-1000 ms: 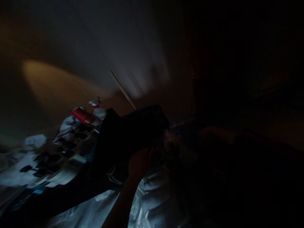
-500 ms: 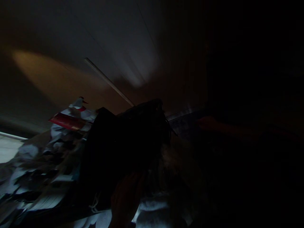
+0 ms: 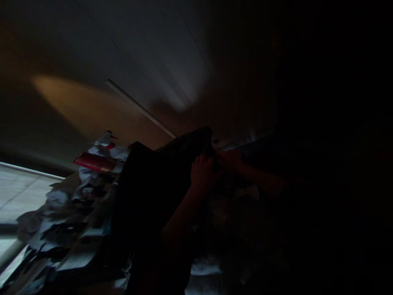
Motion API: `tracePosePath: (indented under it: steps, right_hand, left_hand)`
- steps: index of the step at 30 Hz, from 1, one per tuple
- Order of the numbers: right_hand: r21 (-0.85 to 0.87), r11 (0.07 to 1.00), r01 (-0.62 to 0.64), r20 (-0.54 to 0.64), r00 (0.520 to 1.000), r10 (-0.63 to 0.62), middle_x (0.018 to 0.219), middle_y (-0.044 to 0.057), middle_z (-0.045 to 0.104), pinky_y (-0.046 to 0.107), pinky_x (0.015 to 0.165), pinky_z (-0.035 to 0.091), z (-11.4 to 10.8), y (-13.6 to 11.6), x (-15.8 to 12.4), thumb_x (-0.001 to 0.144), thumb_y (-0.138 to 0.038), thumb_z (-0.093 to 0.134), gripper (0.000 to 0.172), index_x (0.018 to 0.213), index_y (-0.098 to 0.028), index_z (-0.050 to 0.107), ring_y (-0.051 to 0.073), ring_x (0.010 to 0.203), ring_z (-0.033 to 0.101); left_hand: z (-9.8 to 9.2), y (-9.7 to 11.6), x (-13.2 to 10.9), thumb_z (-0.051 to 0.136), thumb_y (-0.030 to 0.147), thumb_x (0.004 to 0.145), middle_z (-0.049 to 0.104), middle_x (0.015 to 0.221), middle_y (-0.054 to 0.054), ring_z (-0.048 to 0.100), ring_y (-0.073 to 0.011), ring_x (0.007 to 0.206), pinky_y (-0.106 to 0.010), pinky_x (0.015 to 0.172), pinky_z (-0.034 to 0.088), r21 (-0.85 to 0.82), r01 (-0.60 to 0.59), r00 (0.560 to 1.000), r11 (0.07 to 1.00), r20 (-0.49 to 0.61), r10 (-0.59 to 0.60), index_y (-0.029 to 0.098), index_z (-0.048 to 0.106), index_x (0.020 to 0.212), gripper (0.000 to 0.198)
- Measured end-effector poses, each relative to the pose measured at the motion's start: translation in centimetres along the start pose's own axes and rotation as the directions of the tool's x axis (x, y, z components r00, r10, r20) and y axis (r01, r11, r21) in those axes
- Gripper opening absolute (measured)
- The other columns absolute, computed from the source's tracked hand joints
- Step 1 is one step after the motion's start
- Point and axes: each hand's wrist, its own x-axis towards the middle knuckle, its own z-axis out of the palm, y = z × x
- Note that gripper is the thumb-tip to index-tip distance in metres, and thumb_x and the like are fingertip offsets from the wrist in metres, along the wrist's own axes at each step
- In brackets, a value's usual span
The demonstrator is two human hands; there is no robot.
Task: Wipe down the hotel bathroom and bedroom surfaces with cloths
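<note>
A large, nearly black, box-like thing [image 3: 150, 188] fills the middle of the head view; too little light falls on it to tell its kind. My left hand [image 3: 203, 170] is at its upper right corner, fingers bent and close together. From the right, my right hand [image 3: 230, 159] comes to the same corner, its fingers curled close to my left hand. Whatever lies between the two hands is lost in the dark.
To the left rises a heap of papers and crumpled things [image 3: 70, 217] with a red packet [image 3: 95, 162] on top. Behind, a pale stick [image 3: 141, 108] slants across the wall [image 3: 129, 45]. Whitish material [image 3: 205, 270] shows at the bottom. The right side is black.
My left hand has moved up from the bottom to the dark thing's upper right corner. My right hand has come leftward to meet it. The view has shifted slightly.
</note>
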Motion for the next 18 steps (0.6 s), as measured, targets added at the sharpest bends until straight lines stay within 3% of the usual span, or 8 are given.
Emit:
tracePosePath:
  steps: [4, 9, 12, 15, 18]
  right_hand:
    - [0.079, 0.996, -0.039, -0.001, 0.999, 0.039, 0.096, 0.008, 0.068, 0.031, 0.074, 0.045, -0.2, -0.4, -0.2, 0.088, -0.031, 0.051, 0.035, 0.121, -0.019, 0.05, 0.025, 0.09, 0.064]
    - [0.142, 0.987, -0.074, 0.02, 0.997, 0.072, 0.096, 0.01, 0.065, 0.032, 0.072, 0.046, -0.4, -1.4, -0.8, 0.088, -0.025, 0.045, 0.034, 0.12, -0.015, 0.041, 0.026, 0.087, 0.064]
    - [0.154, 0.985, -0.079, 0.06, 0.996, 0.07, 0.101, 0.011, 0.064, 0.032, 0.074, 0.046, 0.2, -1.7, -1.2, 0.091, -0.02, 0.04, 0.03, 0.12, -0.012, 0.039, 0.024, 0.088, 0.063]
    - [0.162, 0.983, -0.083, 0.12, 0.991, 0.064, 0.104, 0.013, 0.064, 0.03, 0.072, 0.046, 0.9, -1.8, -1.4, 0.094, -0.022, 0.041, 0.026, 0.117, -0.01, 0.041, 0.024, 0.091, 0.063]
    - [0.131, 0.991, -0.024, 0.136, 0.991, 0.006, 0.105, 0.015, 0.064, 0.028, 0.072, 0.046, 0.9, -1.7, -1.5, 0.094, -0.024, 0.046, 0.027, 0.116, -0.008, 0.044, 0.024, 0.093, 0.063]
  left_hand:
    - [1.2, -0.7, 0.5, 0.067, 0.036, 0.078, 0.057, 0.113, -0.014, 0.057, -0.0309, 0.106, -0.042, 0.086, 0.049, -0.116, 0.048, 0.992, 0.992, 0.118, -0.034, 0.014, 0.061, 0.112, 0.041]
    - [2.7, -2.6, -0.6, 0.074, 0.031, 0.071, 0.057, 0.12, -0.012, 0.057, -0.0262, 0.113, -0.041, 0.097, 0.047, -0.47, -0.024, 0.999, 0.882, 0.021, 0.038, 0.015, 0.047, 0.13, 0.067]
    - [2.7, -3.1, -0.9, 0.068, 0.026, 0.076, 0.058, 0.121, -0.011, 0.057, -0.0234, 0.113, -0.04, 0.1, 0.046, -0.559, -0.046, 0.999, 0.828, -0.015, 0.045, 0.015, 0.051, 0.128, 0.056]
    - [2.4, -2.7, -0.8, 0.06, 0.022, 0.082, 0.061, 0.114, -0.01, 0.06, -0.0218, 0.106, -0.038, 0.098, 0.047, -0.558, -0.048, 0.997, 0.829, 0.019, 0.07, 0.014, 0.061, 0.115, 0.034]
    - [2.3, -2.6, -1.0, 0.058, 0.021, 0.084, 0.063, 0.111, -0.01, 0.06, -0.0222, 0.107, -0.037, 0.1, 0.047, -0.562, -0.074, 0.994, 0.824, 0.026, 0.107, 0.014, 0.065, 0.109, 0.027]
